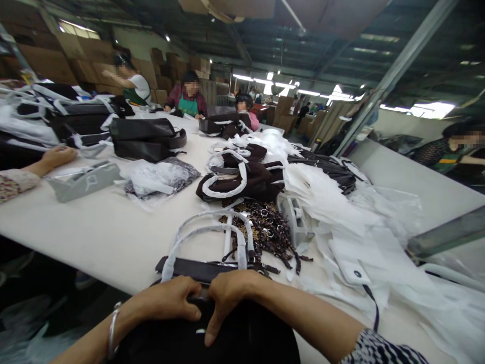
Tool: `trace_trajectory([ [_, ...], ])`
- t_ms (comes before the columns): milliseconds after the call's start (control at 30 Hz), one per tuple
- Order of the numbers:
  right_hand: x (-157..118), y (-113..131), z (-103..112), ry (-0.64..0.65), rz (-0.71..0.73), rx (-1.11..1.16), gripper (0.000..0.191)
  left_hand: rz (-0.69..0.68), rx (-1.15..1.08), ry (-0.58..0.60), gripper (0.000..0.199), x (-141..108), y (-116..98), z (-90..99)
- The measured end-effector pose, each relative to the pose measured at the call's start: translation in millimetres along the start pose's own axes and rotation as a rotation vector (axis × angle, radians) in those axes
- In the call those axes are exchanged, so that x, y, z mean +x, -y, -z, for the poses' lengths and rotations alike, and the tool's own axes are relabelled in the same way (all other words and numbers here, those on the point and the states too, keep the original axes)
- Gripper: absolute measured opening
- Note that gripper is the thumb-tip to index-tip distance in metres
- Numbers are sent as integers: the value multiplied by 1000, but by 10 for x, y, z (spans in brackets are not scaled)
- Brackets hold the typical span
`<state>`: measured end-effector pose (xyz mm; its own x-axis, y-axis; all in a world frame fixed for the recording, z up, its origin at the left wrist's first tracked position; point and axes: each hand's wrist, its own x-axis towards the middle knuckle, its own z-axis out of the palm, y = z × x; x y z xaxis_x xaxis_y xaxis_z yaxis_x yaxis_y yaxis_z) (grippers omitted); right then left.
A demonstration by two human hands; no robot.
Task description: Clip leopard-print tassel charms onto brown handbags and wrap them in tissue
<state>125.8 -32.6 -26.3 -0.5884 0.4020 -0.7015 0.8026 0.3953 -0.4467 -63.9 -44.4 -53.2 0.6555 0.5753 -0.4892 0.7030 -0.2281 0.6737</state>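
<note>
A black handbag [227, 338] stands at the table's near edge, its two handles [206, 230] wrapped in white material and arching up. My left hand [170, 299] grips the bag's upper edge, thumb on the near side and fingers hidden over the top. Close beside it, my right hand [231, 298] holds the same edge, its thumb pointing down the front. Just beyond the bag lies a heap of brown and leopard-patterned straps with metal rings [261, 235]. A grey tape dispenser [295, 220] stands against the heap's right side.
Dark bags with wrapped handles [242, 182] lie farther back, near white sheets [322, 197]. A plastic-wrapped bundle [162, 177] and another tape dispenser [85, 179] are left. A co-worker's hand [58, 156] rests at far left. A white power bank-like box [348, 263] with cable sits right.
</note>
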Motion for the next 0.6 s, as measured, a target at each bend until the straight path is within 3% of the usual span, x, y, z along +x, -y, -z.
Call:
trace_trajectory([
  [133,92,4,-56,-20,-46,-89,62,18,95,-176,31,-101,-16,-183],
  [267,21,-89,-120,-4,41,47,69,-27,9,-112,41,-187,-1,-172],
  [367,-105,-133,-182,-251,43,328,58,-9,-180,17,33,-287,-42,32],
  [400,-149,-126,-195,-360,52,417,54,-21,-204,4,30,-327,-70,107],
  [433,-192,-111,-197,-470,83,477,49,-43,-185,-55,29,-365,-99,169],
  [500,-273,-81,-159,-678,193,491,37,-84,-31,-283,29,-410,-133,230],
  [567,-354,-118,-58,-874,279,422,24,-72,150,-499,28,-376,-96,186],
  [600,-398,-185,12,-961,282,387,18,-51,206,-544,29,-322,-44,127],
])
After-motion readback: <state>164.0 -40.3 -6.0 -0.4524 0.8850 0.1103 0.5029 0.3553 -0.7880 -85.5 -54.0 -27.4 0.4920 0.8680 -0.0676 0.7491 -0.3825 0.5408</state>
